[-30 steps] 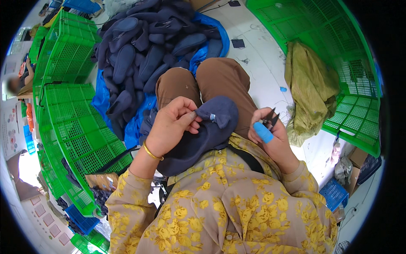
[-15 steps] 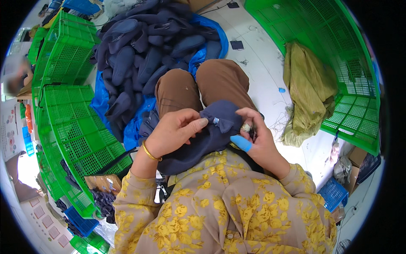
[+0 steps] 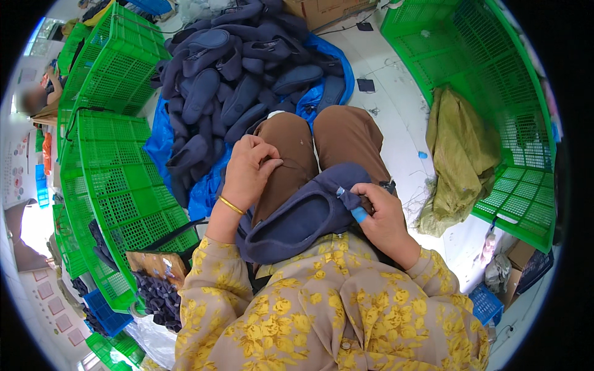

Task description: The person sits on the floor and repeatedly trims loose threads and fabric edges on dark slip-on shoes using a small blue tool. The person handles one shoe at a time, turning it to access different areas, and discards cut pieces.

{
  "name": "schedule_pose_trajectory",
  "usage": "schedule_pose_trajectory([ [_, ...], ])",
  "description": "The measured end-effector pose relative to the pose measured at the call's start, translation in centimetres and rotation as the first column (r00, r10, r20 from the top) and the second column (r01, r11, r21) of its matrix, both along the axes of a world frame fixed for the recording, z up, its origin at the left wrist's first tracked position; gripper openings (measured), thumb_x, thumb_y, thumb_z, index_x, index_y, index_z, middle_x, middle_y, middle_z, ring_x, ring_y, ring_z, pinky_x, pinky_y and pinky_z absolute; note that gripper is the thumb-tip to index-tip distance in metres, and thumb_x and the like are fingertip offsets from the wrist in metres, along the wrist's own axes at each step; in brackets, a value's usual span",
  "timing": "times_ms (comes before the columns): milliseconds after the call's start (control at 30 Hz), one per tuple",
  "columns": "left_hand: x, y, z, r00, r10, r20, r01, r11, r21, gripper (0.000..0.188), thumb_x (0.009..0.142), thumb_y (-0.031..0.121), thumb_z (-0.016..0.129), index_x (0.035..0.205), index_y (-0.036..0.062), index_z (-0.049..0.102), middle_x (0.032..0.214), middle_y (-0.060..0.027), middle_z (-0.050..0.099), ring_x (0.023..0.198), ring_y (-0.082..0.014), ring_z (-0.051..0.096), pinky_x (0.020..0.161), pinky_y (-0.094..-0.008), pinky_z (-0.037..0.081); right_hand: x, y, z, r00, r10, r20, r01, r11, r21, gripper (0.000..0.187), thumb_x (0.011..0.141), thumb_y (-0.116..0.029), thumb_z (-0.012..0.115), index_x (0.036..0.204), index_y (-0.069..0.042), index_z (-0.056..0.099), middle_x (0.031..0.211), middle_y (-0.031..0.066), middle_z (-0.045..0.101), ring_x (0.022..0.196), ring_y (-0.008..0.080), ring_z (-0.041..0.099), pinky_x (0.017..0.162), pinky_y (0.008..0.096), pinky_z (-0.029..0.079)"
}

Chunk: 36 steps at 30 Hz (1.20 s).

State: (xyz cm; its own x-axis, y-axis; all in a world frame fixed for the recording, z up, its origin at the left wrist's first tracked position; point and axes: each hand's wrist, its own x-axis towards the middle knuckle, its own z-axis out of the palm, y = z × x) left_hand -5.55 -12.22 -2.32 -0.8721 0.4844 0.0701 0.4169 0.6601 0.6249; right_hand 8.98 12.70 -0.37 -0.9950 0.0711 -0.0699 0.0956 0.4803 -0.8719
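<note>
A dark blue slipper (image 3: 291, 222) lies across my lap, its opening facing up. On its toe part sits a small bow (image 3: 350, 199) of the same cloth with a pale bit at its knot. My right hand (image 3: 385, 217) grips the slipper at this bow between thumb and fingers; a blue cover (image 3: 359, 214) wraps one digit. Above my left knee, apart from the slipper, my left hand (image 3: 247, 172) is raised with thumb and fingertips pinched together. Whatever is in that pinch is too small to make out.
A heap of dark blue slippers (image 3: 216, 86) lies on blue plastic sheeting (image 3: 342, 54) beyond my knees. Green crates (image 3: 117, 154) stand at the left, another green crate (image 3: 520, 123) at the right with an olive sack (image 3: 461, 161). At lower left, small dark bows (image 3: 158, 297) lie beside a wooden board (image 3: 159, 266).
My left hand has left the bow and moved up and to the left, fingers pinched. My right hand now holds the bow, and the slipper's opening has come into sight.
</note>
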Motion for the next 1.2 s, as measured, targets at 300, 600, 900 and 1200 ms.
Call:
schedule_pose_trajectory([
  [300,-0.2,-1.9,2.0,0.804,-0.175,0.568,-0.499,0.32,0.805,0.009,0.099,0.007,0.051,0.108,0.0062,0.05,0.078,-0.0014,0.055,0.071,-0.0131,0.055,0.075,-0.0303,0.047,-3.0,0.5,-0.7,0.967,0.083,-0.241,-0.069,0.995,0.067,0.039,0.067,0.011,0.051,0.101,-0.005,0.06,0.086,0.0132,0.06,0.071,0.0321,0.06,0.061,0.0364,0.047],
  [600,-2.8,-7.1,0.4,0.718,-0.161,0.677,-0.663,0.138,0.736,0.025,0.089,0.002,0.059,0.112,0.0055,0.05,0.071,0.0039,0.041,0.061,-0.0058,0.037,0.059,-0.0236,0.034,-3.4,1.6,-1.7,0.99,-0.143,0.018,0.144,0.985,-0.094,0.027,0.089,-0.007,0.066,0.114,-0.005,0.056,0.09,0.0064,0.061,0.067,0.0134,0.052,0.064,0.0266,0.046],
  [900,-8.0,-2.8,-3.1,0.859,0.371,0.352,-0.511,0.645,0.568,0.02,0.079,-0.001,0.075,0.09,0.0042,0.059,0.063,0.0106,0.041,0.056,0.0014,0.033,0.052,-0.0172,0.024,-0.1,1.1,-0.5,0.977,0.206,-0.045,-0.181,0.93,0.32,0.03,0.07,-0.001,0.063,0.099,-0.008,0.057,0.087,0.0104,0.055,0.075,0.0309,0.058,0.062,0.04,0.046],
  [1200,-11.6,-2.7,-2.7,0.645,-0.168,0.745,-0.542,0.588,0.601,0.032,0.084,-0.003,0.057,0.115,-0.0002,0.052,0.085,-0.0006,0.055,0.073,-0.0126,0.057,0.088,-0.0327,0.052,0.3,1.4,-0.9,0.978,0.192,-0.079,-0.166,0.952,0.257,0.026,0.07,-0.004,0.064,0.095,-0.007,0.059,0.084,0.0092,0.056,0.073,0.03,0.058,0.06,0.0388,0.045],
])
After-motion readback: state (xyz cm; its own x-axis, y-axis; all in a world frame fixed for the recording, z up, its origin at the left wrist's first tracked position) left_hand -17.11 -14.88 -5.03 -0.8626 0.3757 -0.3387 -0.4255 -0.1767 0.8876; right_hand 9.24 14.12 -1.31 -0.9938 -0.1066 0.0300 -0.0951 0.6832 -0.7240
